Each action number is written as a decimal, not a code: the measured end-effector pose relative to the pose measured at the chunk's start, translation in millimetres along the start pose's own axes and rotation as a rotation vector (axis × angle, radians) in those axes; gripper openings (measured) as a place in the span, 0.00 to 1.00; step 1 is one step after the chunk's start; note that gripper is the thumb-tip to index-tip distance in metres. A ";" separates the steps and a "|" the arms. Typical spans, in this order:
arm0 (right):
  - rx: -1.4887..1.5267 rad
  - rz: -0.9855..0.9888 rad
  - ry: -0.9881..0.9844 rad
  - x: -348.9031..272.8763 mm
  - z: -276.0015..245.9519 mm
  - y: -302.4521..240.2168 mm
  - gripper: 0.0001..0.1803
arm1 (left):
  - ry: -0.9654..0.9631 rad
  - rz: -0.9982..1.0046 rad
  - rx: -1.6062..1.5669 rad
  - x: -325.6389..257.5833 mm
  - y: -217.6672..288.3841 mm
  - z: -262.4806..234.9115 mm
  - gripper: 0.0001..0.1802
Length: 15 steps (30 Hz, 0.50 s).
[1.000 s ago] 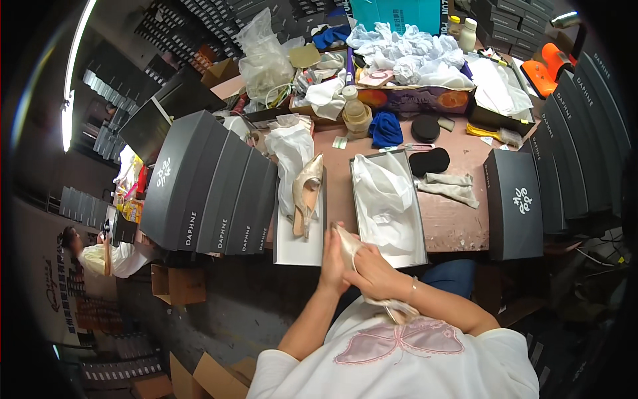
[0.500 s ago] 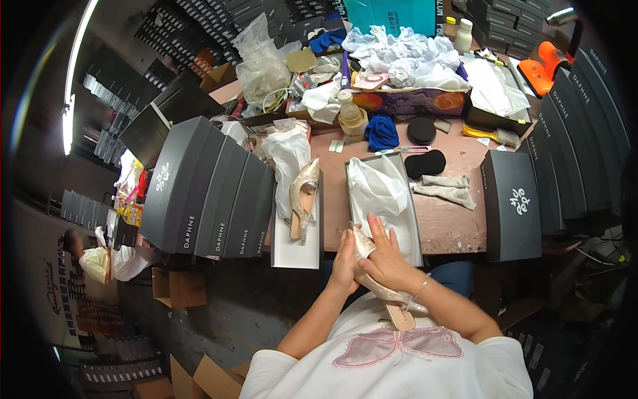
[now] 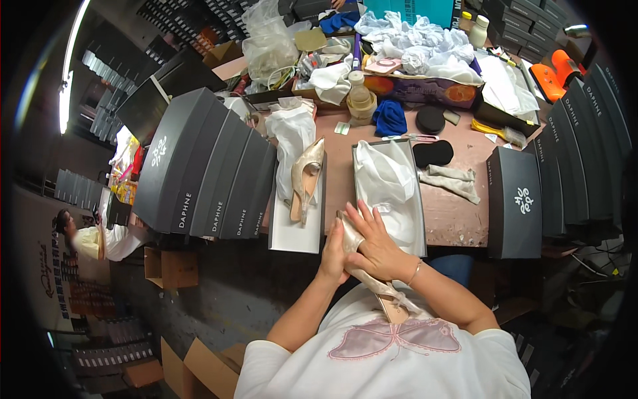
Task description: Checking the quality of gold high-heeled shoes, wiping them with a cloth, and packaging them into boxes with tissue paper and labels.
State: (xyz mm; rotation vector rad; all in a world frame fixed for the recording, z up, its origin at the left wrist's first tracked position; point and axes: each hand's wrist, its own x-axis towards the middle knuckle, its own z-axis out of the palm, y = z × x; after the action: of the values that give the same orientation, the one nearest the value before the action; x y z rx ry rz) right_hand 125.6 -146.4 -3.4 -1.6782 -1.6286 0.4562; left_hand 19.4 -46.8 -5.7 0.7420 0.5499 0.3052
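Observation:
A beige, pointed slingback shoe (image 3: 367, 280) is held between my two hands, its toe away from me and its heel end toward my shirt. My left hand (image 3: 334, 254) grips the shoe's left side. My right hand (image 3: 377, 246) presses on the upper from the right, fingers spread and thumb across the shoe; part of the upper is hidden under it. Just beyond is an open shoe box (image 3: 422, 226) with white tissue paper (image 3: 385, 174) in it. To the left, a matching shoe (image 3: 307, 176) lies on tissue over a white-lined box part (image 3: 292, 241).
Dark shoe boxes stand in a row (image 3: 199, 179) at left and in a stack (image 3: 575, 153) at right. A grey cloth (image 3: 452, 181), black pads (image 3: 433, 153), a blue cloth (image 3: 390, 118) and a brush (image 3: 512, 135) lie on the table. Another person (image 3: 90, 241) is at far left.
Both hands and the shoe have shifted slightly left and up in the picture. The right hand's fingers still spread over the upper. The whole view has shifted a little.

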 end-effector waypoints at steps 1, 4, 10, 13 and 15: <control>0.019 0.000 -0.062 -8.5 -0.1 -2.1 0.37 | 0.036 0.000 -0.011 -1.5 -2.9 -4.4 0.27; 0.163 0.003 -0.147 -32.6 -8.6 -11.8 0.28 | 0.122 -0.025 -0.043 -4.5 -16.4 -15.8 0.27; 0.730 0.476 0.222 -76.2 -44.0 -5.5 0.43 | -0.202 0.097 -0.044 7.5 4.7 13.9 0.33; 1.031 0.548 -0.071 -69.9 -42.5 -15.5 0.49 | -0.315 0.149 -0.025 8.8 3.6 32.6 0.31; 1.036 0.460 0.042 -68.5 -34.1 -23.2 0.42 | -0.345 0.235 0.056 4.0 10.1 40.8 0.32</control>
State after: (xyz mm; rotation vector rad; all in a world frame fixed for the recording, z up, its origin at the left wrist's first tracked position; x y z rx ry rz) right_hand 124.4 -223.0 19.5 -1.1824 -0.6895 1.2229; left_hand 45.3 -60.5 24.8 0.8936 0.1449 0.3712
